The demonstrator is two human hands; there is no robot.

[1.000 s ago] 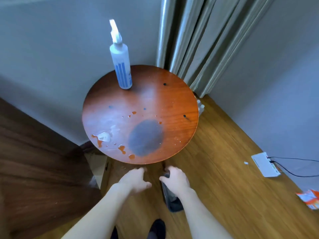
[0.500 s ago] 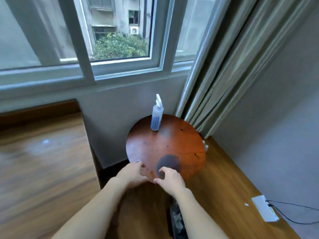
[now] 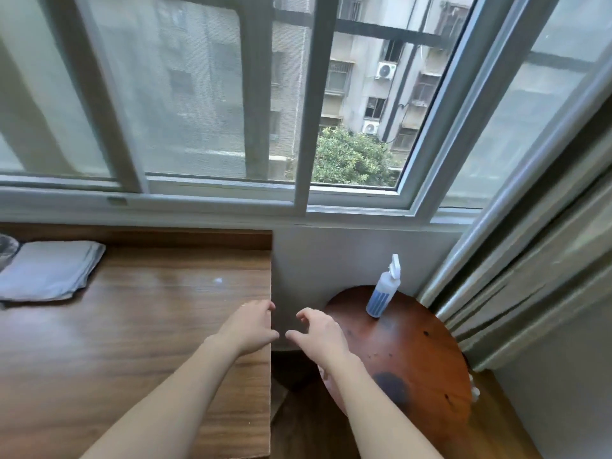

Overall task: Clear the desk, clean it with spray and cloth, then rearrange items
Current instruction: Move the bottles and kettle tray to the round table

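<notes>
Both arms reach forward over the wooden desk (image 3: 139,342) and the gap at its right edge. The left hand (image 3: 250,329) hovers at that edge, the right hand (image 3: 318,336) just right of it, fingers of both loosely curled, holding nothing. Right of the desk, the spray bottle (image 3: 381,298) stands on the round table (image 3: 414,352); likely light, slick plastic, best gripped mid-body. Far left on the desk lies 1 folded grey cloth (image 3: 49,270), soft and easily pinched.

A folded cloth (image 3: 49,271) is lying at the desk's (image 3: 139,342) far left corner. Beside the desk's right edge, a round table (image 3: 417,352) (stained dark near its front edge) is carrying a spray bottle (image 3: 382,293), standing upright at its far edge.
</notes>
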